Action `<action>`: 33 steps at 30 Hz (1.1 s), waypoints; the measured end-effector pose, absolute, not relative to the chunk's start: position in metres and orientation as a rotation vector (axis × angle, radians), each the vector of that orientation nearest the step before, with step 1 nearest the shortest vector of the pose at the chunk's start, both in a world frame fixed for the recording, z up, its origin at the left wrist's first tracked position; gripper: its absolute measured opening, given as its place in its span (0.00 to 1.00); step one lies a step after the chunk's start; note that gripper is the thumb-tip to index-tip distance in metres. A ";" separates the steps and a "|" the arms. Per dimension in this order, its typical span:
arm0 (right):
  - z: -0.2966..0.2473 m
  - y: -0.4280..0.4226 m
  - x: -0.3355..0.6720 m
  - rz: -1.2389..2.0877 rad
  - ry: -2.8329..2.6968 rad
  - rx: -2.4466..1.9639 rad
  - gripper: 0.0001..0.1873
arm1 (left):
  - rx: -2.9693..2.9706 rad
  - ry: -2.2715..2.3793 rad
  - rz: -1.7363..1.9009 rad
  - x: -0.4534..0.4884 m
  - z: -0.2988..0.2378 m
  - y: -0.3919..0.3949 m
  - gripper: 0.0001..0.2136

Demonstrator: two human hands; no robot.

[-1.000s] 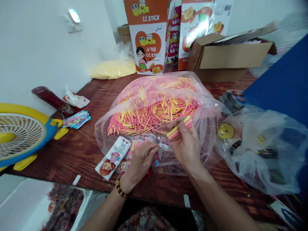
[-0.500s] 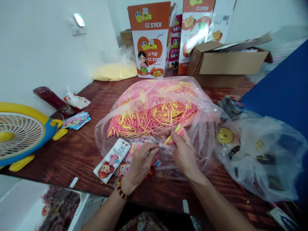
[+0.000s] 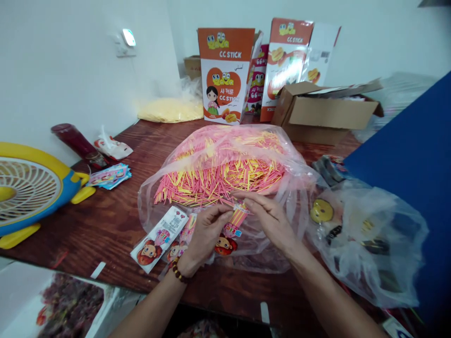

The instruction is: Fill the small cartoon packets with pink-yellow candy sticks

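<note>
A small clear packet (image 3: 225, 244) printed with a red-haired cartoon girl holds pink and yellow sticks (image 3: 238, 217) in its upper part. My left hand (image 3: 206, 230), closed in a pinch, grips the packet near its top edge. At the packet's mouth is my right hand (image 3: 269, 218), its fingers stretched out and its thumb at the plastic; no bundle shows in it. Just beyond both hands, a large clear bag (image 3: 148, 188) lies open, full of loose pink and yellow sticks (image 3: 211, 180). Printed packets (image 3: 183, 239) lie left of my left hand, partly hidden by it.
A white printed packet (image 3: 160, 239) lies at the left. A yellow and blue fan (image 3: 35, 188), a dark red bottle (image 3: 77, 143) and blue packets (image 3: 111, 175) stand or lie farther left. CC Stick cartons (image 3: 225, 75) and an open brown box (image 3: 327, 112) stand behind. A plastic bag (image 3: 369, 239) is right.
The bundle of sticks held in my right hand has gone into the packet. The right hand's fingers have straightened out at its mouth. My left hand still pinches the packet; the view has tilted up.
</note>
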State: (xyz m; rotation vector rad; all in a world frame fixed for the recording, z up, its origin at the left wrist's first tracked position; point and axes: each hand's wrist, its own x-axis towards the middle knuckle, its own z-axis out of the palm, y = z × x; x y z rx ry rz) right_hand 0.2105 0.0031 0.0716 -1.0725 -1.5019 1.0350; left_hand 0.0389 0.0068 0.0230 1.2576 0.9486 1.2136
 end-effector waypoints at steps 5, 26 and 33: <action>0.076 0.000 0.215 0.974 -1.449 -1.110 0.08 | 1.144 0.930 1.363 0.034 0.019 0.009 0.08; 0.054 0.014 0.205 1.126 -1.327 -1.080 0.09 | 1.052 0.831 0.978 0.020 0.036 0.014 0.09; 0.042 0.015 0.197 1.369 -1.258 -0.988 0.11 | 1.151 0.901 1.055 0.023 0.029 0.013 0.07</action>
